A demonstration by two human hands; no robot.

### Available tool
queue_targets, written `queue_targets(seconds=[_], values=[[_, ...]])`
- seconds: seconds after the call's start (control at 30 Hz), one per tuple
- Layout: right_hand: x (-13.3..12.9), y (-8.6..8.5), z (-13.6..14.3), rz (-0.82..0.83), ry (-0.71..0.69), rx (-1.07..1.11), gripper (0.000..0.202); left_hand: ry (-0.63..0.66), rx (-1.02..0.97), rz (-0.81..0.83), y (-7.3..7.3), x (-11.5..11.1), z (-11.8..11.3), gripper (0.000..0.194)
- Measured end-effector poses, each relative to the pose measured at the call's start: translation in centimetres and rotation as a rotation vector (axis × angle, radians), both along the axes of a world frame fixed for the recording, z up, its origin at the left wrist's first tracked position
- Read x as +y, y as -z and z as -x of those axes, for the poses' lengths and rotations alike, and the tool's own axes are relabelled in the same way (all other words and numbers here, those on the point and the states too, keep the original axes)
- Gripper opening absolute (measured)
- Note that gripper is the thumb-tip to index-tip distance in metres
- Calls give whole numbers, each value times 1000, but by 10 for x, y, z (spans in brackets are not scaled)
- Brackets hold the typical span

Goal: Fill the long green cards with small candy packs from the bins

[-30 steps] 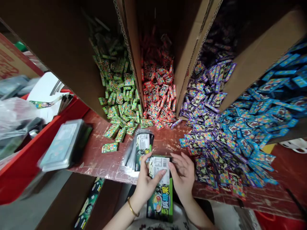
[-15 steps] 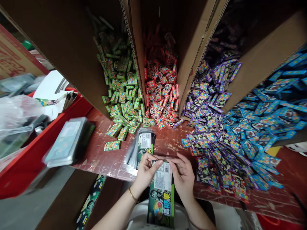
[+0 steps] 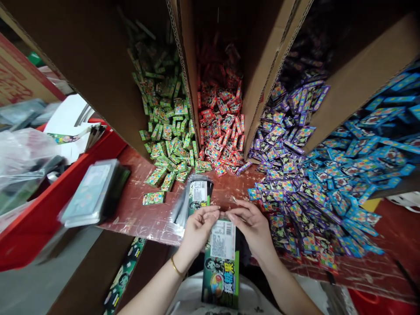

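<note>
A green and black printed bag [image 3: 221, 267] with a white label hangs at the table's front edge, its top end between my hands. My left hand [image 3: 201, 229], a gold bangle at its wrist, pinches near the left top corner of the bag. Close to the right top corner, my right hand [image 3: 251, 223] has thumb and forefinger pressed together. The clear plastic at the fingertips is too fine to make out fully. Behind my left hand lies a stack of similar bags [image 3: 198, 192] on the red table [image 3: 131, 210].
Cardboard boxes [image 3: 278, 65] spill small green packets [image 3: 177, 148], red packets [image 3: 223, 144], purple packets [image 3: 295, 175] and blue packets [image 3: 364, 162] onto the table. At the left are a stack of clear sleeves [image 3: 90, 192] and a red bin [image 3: 82, 170] of papers and plastic.
Both hands have shifted slightly upward, and my right hand has moved a little to the right. The bag's label now shows more fully beneath my fingers.
</note>
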State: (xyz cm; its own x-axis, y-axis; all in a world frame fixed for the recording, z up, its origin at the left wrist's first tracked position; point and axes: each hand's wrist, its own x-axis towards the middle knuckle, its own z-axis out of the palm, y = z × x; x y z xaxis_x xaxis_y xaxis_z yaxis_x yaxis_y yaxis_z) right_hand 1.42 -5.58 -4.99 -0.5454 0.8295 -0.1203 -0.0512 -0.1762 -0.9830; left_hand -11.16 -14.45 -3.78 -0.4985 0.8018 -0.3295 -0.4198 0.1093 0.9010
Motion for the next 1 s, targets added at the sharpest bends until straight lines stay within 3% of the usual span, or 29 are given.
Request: queue_targets(seconds=[0.2, 0.4, 0.5, 0.67, 0.87, 1.0], values=[[1, -2, -8, -50, -45, -54, 45, 10, -17, 1, 11, 6, -1, 30], [12, 4, -11, 114, -92, 18, 43, 7, 251, -44, 17, 0, -6, 31], [2, 9, -11, -2, -32, -33, 36, 24, 366, -83, 16, -3, -12, 18], [-14, 18, -17, -215, -23, -95, 25, 84, 363, -33, 22, -4, -15, 27], [30, -1, -14, -333, -105, -63, 14, 141, 381, 6, 24, 3, -13, 23], [54, -16, -7, -282, -345, -129, 16, 159, 401, 14, 19, 9, -17, 25]])
